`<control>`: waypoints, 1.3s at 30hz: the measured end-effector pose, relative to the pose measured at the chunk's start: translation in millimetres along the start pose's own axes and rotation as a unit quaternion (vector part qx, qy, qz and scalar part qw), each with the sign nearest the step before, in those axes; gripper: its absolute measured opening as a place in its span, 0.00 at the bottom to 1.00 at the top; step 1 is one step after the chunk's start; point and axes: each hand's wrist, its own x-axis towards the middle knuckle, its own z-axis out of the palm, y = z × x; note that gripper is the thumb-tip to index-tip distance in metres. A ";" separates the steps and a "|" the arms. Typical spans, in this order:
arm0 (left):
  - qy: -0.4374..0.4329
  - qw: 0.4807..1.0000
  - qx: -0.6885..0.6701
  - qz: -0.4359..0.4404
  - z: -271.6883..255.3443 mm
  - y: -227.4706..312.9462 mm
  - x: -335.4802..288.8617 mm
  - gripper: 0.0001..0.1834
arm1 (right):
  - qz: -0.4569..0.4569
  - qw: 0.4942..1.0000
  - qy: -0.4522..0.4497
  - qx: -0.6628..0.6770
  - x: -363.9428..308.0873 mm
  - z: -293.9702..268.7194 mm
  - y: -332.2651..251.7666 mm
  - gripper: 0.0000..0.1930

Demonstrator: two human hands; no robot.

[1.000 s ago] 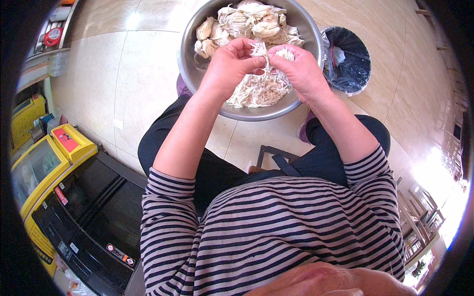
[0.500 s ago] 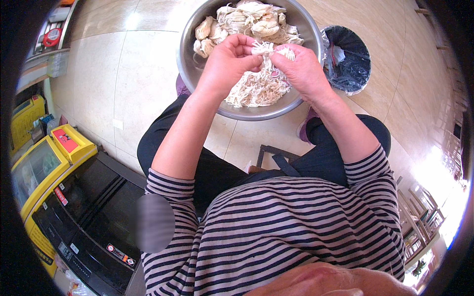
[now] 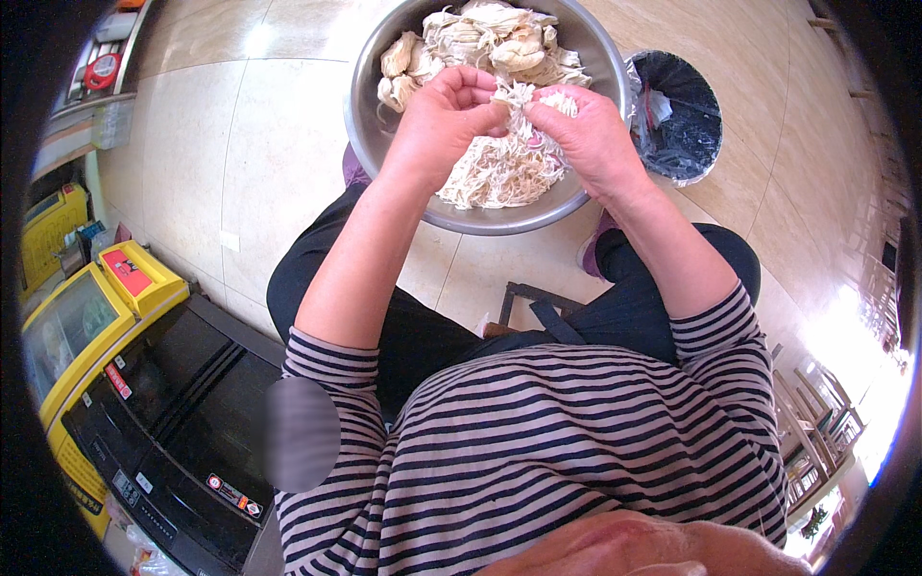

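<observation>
A wide steel basin [image 3: 365, 120] sits on the floor between my feet. Toward its far side lie larger chunks of pale cooked meat [image 3: 495, 38], which look like chicken. A heap of thin shreds of the same meat [image 3: 504, 173] fills the near part. Above the heap, my left hand [image 3: 444, 120] pinches a frayed piece of meat [image 3: 517, 94] between thumb and fingers. My right hand [image 3: 584, 134] grips the same piece from the other side, with more white shreds showing along its fingers. The two hands are close together, fingertips almost touching.
Right of the basin stands a round bin [image 3: 687, 125] lined with a black bag. A black-topped chest freezer with a yellow frame [image 3: 182, 384] is at my left. Wooden chairs [image 3: 816, 422] stand at the far right. A dark metal frame [image 3: 519, 293] shows between my legs.
Both hands stay over the basin in nearly the same pose. The fingers and the frayed meat between them have shifted very slightly.
</observation>
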 end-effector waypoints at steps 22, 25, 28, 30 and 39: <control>0.027 1.000 -0.012 -0.005 0.1 2.5 -0.4 0.13 | 0.018 0.999 -0.010 0.038 -1.5 0.0 -2.4 0.10; 0.001 1.000 -0.021 -0.005 0.5 0.9 -0.4 0.12 | 0.015 0.999 -0.022 0.039 -1.7 0.8 -1.0 0.10; -0.019 1.000 -0.020 -0.004 0.7 -0.9 -0.6 0.12 | 0.000 0.999 -0.022 0.037 -1.3 1.2 0.1 0.11; -0.027 1.000 -0.015 -0.004 0.6 -1.3 -0.3 0.12 | -0.002 0.999 -0.025 0.029 -1.2 0.8 0.0 0.11; -0.011 1.000 -0.012 -0.022 -0.4 -0.4 0.2 0.13 | -0.028 0.999 0.029 0.005 -0.5 0.9 0.1 0.12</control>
